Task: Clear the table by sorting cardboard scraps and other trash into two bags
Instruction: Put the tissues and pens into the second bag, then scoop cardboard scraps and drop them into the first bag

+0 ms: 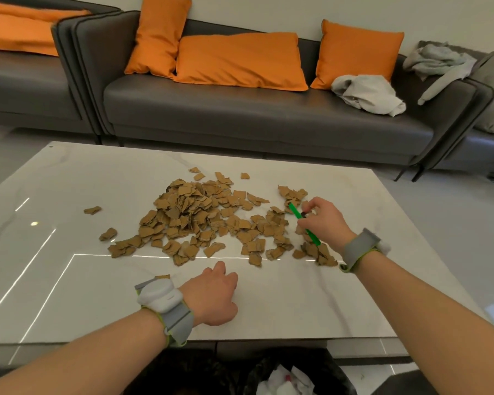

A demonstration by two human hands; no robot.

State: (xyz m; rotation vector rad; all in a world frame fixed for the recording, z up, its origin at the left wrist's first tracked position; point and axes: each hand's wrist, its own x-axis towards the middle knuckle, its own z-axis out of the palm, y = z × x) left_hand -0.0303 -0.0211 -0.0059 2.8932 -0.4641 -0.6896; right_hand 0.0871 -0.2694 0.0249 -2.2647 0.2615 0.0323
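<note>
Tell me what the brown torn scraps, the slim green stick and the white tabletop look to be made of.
Brown torn scraps: corrugated cardboard, matte, with ragged edges and ribbed faces. Slim green stick, pinched by the right hand: probably plastic, smooth and evenly bright; unsure. White tabletop: polished marble or marble-look slab, faint grey veins, mirror-like light reflections.

A dark sofa (268, 115) is standing at twelve o'clock. Orange cushions (240, 61) are leaning on it, under a pale wall (268, 10).
</note>
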